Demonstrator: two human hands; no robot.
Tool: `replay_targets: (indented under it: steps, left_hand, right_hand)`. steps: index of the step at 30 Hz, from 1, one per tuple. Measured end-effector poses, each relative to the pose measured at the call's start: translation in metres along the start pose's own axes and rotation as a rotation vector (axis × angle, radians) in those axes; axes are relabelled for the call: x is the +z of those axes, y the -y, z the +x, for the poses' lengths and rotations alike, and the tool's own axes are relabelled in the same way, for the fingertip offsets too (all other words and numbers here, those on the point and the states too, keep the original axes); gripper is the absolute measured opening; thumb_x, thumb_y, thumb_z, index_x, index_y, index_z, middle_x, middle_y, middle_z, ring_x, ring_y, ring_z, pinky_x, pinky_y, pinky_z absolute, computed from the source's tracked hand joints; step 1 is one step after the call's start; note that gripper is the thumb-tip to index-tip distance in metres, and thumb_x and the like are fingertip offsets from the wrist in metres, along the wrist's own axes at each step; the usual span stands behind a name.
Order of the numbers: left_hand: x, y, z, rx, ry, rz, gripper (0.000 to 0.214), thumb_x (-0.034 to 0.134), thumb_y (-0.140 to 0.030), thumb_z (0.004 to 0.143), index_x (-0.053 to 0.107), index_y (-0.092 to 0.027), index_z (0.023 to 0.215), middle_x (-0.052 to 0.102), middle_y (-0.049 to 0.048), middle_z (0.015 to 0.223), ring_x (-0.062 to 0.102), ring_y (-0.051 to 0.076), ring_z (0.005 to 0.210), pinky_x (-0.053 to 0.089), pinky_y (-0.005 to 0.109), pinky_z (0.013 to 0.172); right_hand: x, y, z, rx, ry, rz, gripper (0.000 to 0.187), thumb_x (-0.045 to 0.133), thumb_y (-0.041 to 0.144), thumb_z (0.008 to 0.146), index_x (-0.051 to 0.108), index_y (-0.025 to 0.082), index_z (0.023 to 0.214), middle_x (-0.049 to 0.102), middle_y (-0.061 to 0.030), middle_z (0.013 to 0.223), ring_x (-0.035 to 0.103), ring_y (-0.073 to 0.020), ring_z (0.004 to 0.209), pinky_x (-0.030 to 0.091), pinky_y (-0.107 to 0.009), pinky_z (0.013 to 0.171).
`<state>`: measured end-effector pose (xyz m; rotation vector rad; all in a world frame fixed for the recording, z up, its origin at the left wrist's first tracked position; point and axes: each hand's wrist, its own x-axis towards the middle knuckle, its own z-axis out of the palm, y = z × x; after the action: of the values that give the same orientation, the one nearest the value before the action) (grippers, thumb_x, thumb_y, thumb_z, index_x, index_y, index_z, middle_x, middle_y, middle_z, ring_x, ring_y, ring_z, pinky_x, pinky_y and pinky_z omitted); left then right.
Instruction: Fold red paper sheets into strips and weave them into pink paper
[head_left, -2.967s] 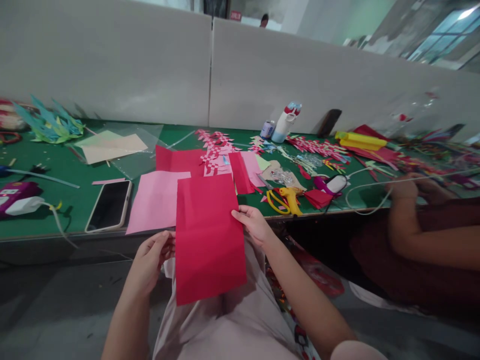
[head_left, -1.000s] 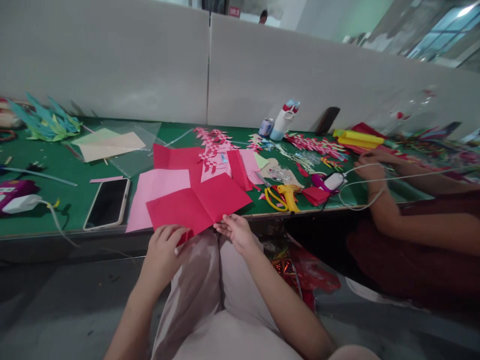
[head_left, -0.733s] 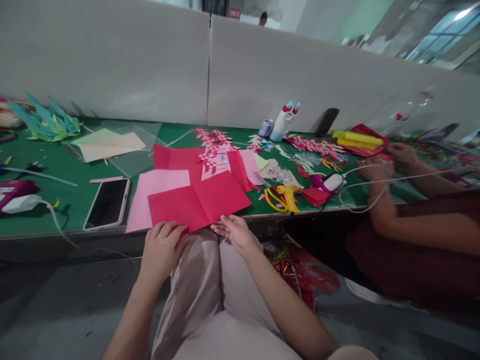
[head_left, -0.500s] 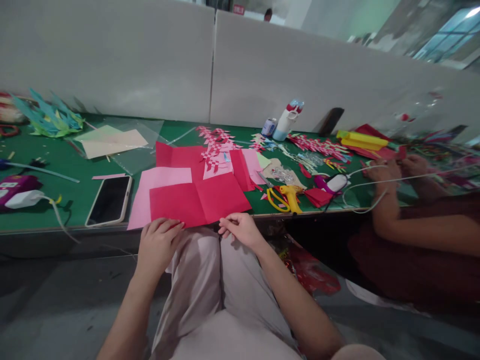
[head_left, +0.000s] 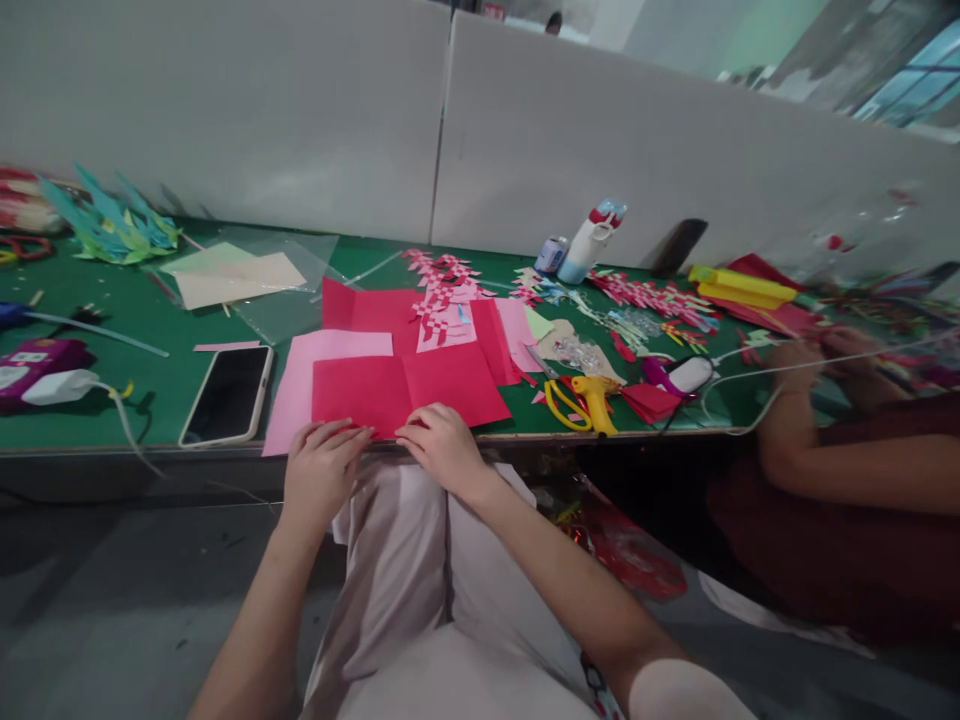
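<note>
The red sheet [head_left: 454,385], over your lap three seconds ago, now lies crosswise at the front edge of the desk [head_left: 161,405], partly covering the pink sheet [head_left: 296,375]. Your right hand [head_left: 444,450] is now closer to your left hand [head_left: 321,470] than half a second ago. Both hands' fingers curl at the red sheet's near edge; whether they pinch it, I cannot tell.

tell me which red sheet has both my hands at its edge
The frontmost creased red sheet, with your left hand and right hand at its near edge. The rear red sheet lies apart from both hands.
</note>
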<state>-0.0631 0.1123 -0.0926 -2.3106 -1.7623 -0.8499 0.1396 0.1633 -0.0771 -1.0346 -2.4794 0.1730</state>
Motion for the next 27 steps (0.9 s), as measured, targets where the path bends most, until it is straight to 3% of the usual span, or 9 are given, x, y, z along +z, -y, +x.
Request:
replay_targets:
  steps: [5, 10, 14, 18, 27]
  left_hand:
    - [0.002, -0.004, -0.009, -0.020, -0.114, 0.060, 0.024, 0.058, -0.026, 0.086, 0.072, -0.025, 0.106, 0.074, 0.0063, 0.106, 0.064, 0.027, 0.105, 0.034, 0.046, 0.100]
    - [0.007, -0.017, -0.035, -0.047, -0.251, 0.073, 0.024, 0.062, -0.020, 0.080, 0.071, -0.024, 0.103, 0.076, 0.0056, 0.098, 0.065, 0.025, 0.096, 0.041, 0.041, 0.094]
    - [0.017, -0.030, -0.045, -0.014, -0.247, 0.035, 0.041, 0.059, -0.015, 0.082, 0.061, -0.020, 0.122, 0.072, 0.0097, 0.112, 0.063, 0.025, 0.106, 0.039, 0.041, 0.097]
    - [0.029, -0.038, -0.043, -0.083, -0.201, 0.041, 0.057, 0.052, -0.020, 0.088, 0.041, -0.018, 0.143, 0.058, 0.0148, 0.134, 0.053, 0.027, 0.125, 0.031, 0.043, 0.107]
    - [0.039, -0.046, -0.039, -0.188, -0.110, -0.011, 0.064, 0.048, -0.023, 0.090, 0.028, -0.016, 0.150, 0.046, 0.0167, 0.144, 0.042, 0.031, 0.134, 0.024, 0.051, 0.111]
  right_hand:
    - [0.009, -0.002, 0.007, 0.017, 0.054, -0.018, 0.021, 0.053, 0.031, 0.092, 0.072, 0.021, 0.094, 0.064, -0.0059, 0.095, 0.050, -0.0188, 0.091, 0.037, -0.031, 0.080]
    - [0.007, -0.002, 0.012, 0.049, 0.083, 0.029, 0.021, 0.051, 0.028, 0.093, 0.070, 0.019, 0.092, 0.063, -0.0054, 0.092, 0.050, -0.0178, 0.089, 0.038, -0.030, 0.081]
    - [0.003, 0.000, 0.021, 0.065, 0.160, -0.010, 0.019, 0.050, 0.024, 0.093, 0.069, 0.018, 0.093, 0.062, -0.0071, 0.091, 0.051, -0.0190, 0.088, 0.038, -0.031, 0.081]
    - [-0.001, 0.002, 0.033, 0.062, 0.266, -0.069, 0.019, 0.050, 0.021, 0.092, 0.069, 0.017, 0.093, 0.063, -0.0091, 0.090, 0.051, -0.0208, 0.087, 0.038, -0.032, 0.077]
    - [-0.005, 0.002, 0.046, 0.047, 0.344, -0.119, 0.021, 0.048, 0.024, 0.093, 0.067, 0.014, 0.090, 0.066, -0.0096, 0.088, 0.054, -0.0210, 0.083, 0.038, -0.032, 0.076]
